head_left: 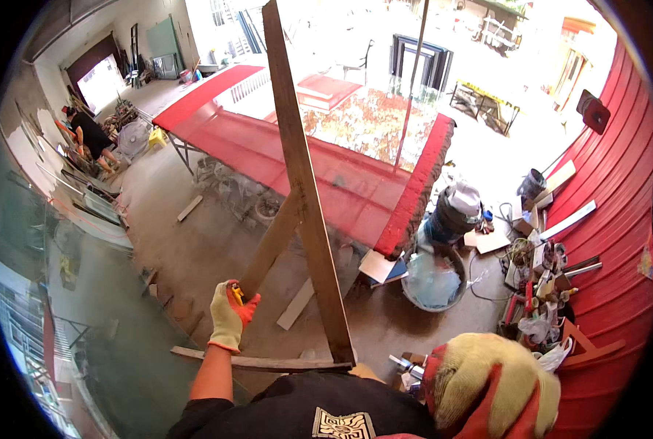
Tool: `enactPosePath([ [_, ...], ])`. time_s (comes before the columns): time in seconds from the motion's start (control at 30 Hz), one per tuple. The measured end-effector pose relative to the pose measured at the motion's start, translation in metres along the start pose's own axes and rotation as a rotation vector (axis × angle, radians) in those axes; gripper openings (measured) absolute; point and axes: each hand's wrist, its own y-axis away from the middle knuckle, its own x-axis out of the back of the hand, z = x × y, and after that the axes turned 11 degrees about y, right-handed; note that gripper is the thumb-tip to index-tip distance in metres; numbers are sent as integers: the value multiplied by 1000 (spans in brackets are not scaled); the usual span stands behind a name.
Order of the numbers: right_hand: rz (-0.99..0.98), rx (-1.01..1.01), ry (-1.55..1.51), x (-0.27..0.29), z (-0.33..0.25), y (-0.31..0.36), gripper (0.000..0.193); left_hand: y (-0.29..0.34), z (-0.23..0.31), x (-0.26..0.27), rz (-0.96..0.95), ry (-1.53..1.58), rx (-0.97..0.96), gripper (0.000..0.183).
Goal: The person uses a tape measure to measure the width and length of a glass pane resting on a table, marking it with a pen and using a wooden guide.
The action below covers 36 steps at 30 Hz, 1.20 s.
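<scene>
A large wooden T-square stands up in front of me, its long blade reaching the top of the view. Its short crosspiece lies close against my shirt, and a slanted brace joins the blade midway. My left hand, in a pale glove with red palm and fingertips, is closed round the lower part of the brace. A small yellow object shows at its thumb; its kind is unclear. Close to the camera at lower right, my right hand is gloved too, fingers curled; whatever they hold is hidden.
Beyond stands a red-covered table with a reflective glass sheet. Large glass panes lean on my left. At right, a round tub, a dark bucket and cluttered tools line the red corrugated wall. Another person bends at far left.
</scene>
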Motion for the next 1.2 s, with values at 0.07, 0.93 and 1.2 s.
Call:
enactPosePath([
  [0.07,-24,21,-19,9,-12,3,28,1,2,-7,80,651,366,56],
  [0.93,280,-1264,707,17,143,133,40,50,66,32,127,670,99,44],
  [1.2,60,-1271,719,-61,188,93,17,42,19,93,129,1533,550,26],
])
